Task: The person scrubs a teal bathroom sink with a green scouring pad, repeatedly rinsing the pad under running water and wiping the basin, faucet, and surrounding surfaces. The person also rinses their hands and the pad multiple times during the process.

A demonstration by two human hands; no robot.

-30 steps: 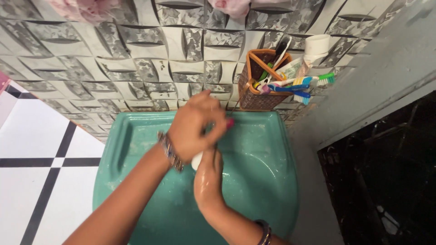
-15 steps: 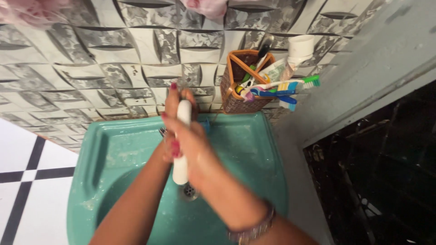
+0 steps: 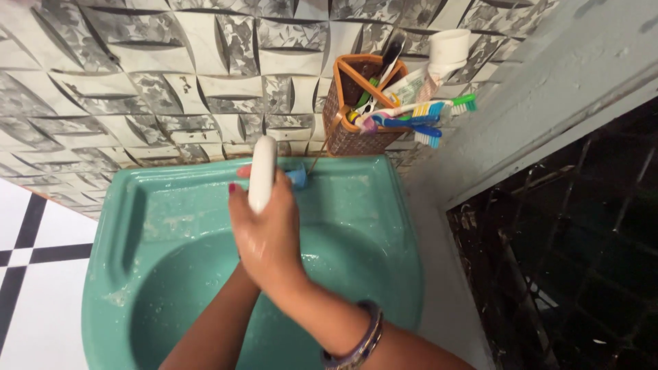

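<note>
Nearest, two forearms cross over the front of the green sink (image 3: 110, 226); the one coming from the lower right wears a stack of bangles (image 3: 356, 342) at the wrist. That right hand (image 3: 267, 233) lies on top, wet and glossy, its fingers (image 3: 236, 199) curled shut around the lower end of a white soap bar (image 3: 262, 171), which stands nearly upright and pokes out above the fist. The left hand (image 3: 241, 270) is almost wholly hidden beneath the right, so I cannot tell how its fingers are set; it seems pressed up against the same bar. The hands hover over the middle of the basin, toward its back rim. Just behind them, at the back edge, a small blue tap part (image 3: 297, 177) peeks out. On the sink's far right corner, against the patterned grey wall tiles (image 3: 171, 89), stands a woven brown basket (image 3: 353, 130) stuffed with toothbrushes (image 3: 425, 120) and a tube. I judge this to be the lathering stage of a hand wash; rinsing would call for freeing one hand to set the bar down.
</note>
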